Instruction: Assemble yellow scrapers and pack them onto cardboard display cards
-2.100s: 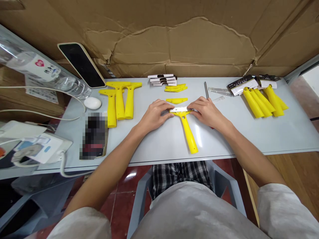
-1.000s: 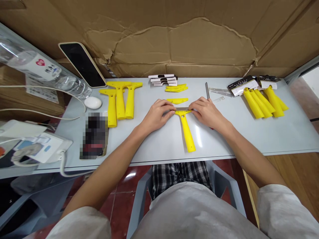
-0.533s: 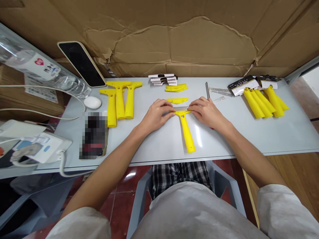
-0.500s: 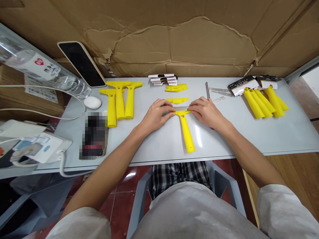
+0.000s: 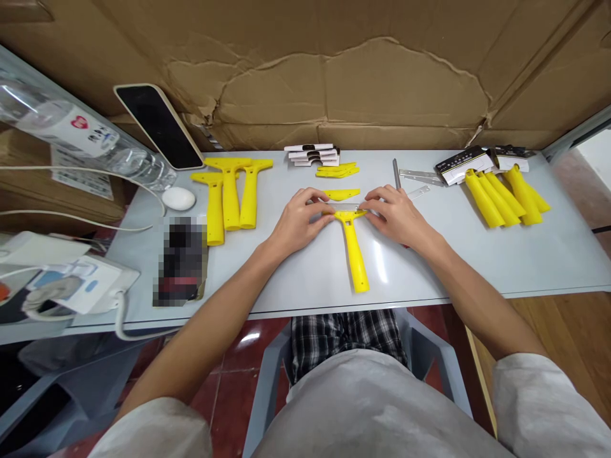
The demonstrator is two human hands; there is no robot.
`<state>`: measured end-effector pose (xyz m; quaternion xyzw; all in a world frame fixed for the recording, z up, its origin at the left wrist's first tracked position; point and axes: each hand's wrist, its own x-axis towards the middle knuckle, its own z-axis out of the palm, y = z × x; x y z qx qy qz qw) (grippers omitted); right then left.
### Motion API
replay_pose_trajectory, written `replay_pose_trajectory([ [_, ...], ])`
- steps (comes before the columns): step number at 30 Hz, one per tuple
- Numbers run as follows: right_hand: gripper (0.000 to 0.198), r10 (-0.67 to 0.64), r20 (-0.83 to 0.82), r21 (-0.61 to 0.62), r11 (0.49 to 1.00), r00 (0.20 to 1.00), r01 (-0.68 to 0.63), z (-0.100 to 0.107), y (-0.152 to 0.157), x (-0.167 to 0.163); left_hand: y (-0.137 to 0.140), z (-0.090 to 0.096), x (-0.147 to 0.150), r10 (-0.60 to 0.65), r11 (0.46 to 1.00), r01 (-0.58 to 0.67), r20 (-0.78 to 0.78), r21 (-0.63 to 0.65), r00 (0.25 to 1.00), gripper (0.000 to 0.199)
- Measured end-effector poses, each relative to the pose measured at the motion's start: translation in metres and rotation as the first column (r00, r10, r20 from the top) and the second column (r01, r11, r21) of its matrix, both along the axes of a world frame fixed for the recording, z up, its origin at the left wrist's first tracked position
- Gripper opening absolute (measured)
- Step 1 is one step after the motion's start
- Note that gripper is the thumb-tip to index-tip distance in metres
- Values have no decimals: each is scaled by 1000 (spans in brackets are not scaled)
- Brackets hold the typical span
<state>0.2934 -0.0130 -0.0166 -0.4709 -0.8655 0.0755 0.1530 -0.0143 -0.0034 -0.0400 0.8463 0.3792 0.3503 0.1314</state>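
Both ends of a thin metal scraper blade (image 5: pixel 345 207) are pinched, the left end by my left hand (image 5: pixel 301 219) and the right end by my right hand (image 5: pixel 392 215). The blade lies along the head of a yellow scraper handle (image 5: pixel 354 251), whose grip points toward me on the table. My fingers hide the ends of the head. Just beyond the blade rests a yellow strip (image 5: pixel 342 194), and behind it is a small pile of similar yellow strips (image 5: pixel 338 170). Loose metal blades (image 5: pixel 420 176) lie past my right hand.
Several yellow handles (image 5: pixel 230 197) stand grouped at left, near a phone (image 5: pixel 160 126), a white mouse-like object (image 5: pixel 178 198) and a pixelated item (image 5: pixel 181 261). Folded cards (image 5: pixel 312 154) sit at the back. Carded yellow scrapers (image 5: pixel 496 197) lie right. Cardboard (image 5: pixel 358 83) walls the rear edge.
The blade's visible face looks slightly tilted compared with before. Both hands keep nearly the same place and grip; the whole view has shifted a little.
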Motion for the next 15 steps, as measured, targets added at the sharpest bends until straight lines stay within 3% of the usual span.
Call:
replay_pose_trajectory([
  [15, 44, -6, 7, -38, 999, 1000, 7, 6, -1, 1, 1, -1, 2, -22, 1000, 22, -6, 13, 1000, 11],
])
